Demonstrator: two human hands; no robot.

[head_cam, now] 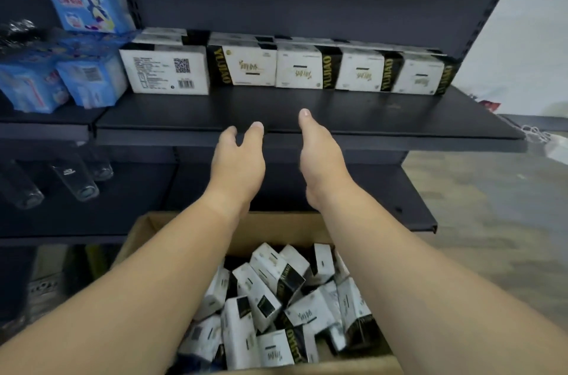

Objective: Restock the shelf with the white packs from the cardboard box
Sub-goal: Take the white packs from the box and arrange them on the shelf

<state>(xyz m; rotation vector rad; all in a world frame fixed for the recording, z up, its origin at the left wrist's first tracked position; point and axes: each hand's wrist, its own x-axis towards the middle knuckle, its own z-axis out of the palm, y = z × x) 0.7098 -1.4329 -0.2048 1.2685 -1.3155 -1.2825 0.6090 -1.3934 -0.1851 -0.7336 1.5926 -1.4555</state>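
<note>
White packs (285, 307) heaped loose at all angles in the open cardboard box (295, 230) below the arms. More white packs in a row (282, 67) along the back of the dark shelf (307, 116), standing side by side with black-and-gold ends showing, a second row behind them. Bare shelf front between that row and the edge. Left hand (238, 159) and right hand (319, 159) both raised over the shelf's front edge, empty, palms turned toward each other, fingers loosely apart and gripping nothing. Blue packets (61, 79) piled on the next shelf section to the left, one (90, 7) propped above. Dark bottles (75, 179) lying on the lower shelf at left.
</note>
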